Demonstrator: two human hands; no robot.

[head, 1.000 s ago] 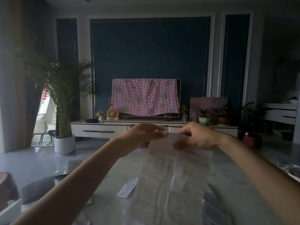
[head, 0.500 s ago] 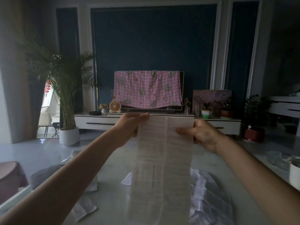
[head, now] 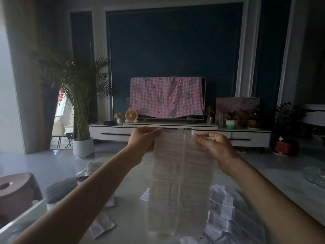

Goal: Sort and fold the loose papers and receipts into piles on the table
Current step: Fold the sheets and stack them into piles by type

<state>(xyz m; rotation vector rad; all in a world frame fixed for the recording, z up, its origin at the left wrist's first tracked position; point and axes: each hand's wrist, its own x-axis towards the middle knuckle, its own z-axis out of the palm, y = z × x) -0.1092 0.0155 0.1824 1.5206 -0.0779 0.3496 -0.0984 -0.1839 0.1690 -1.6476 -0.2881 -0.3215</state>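
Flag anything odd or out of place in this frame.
Pink cloth hangs over the TV, leaving its right edge bare. Loose papers lie scattered on the table, not piled. The held receipt is creased lengthwise.

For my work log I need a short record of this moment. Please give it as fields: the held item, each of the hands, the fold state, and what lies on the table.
held item: long receipt, hanging lengthwise in front of the person, one crease down its middle
left hand: pinches the receipt's top left corner
right hand: pinches the top right corner
fold state: open at full length, not yet folded
table: loose papers heaped at the right; one slip at the front left
lower end: contact with the table cannot be told
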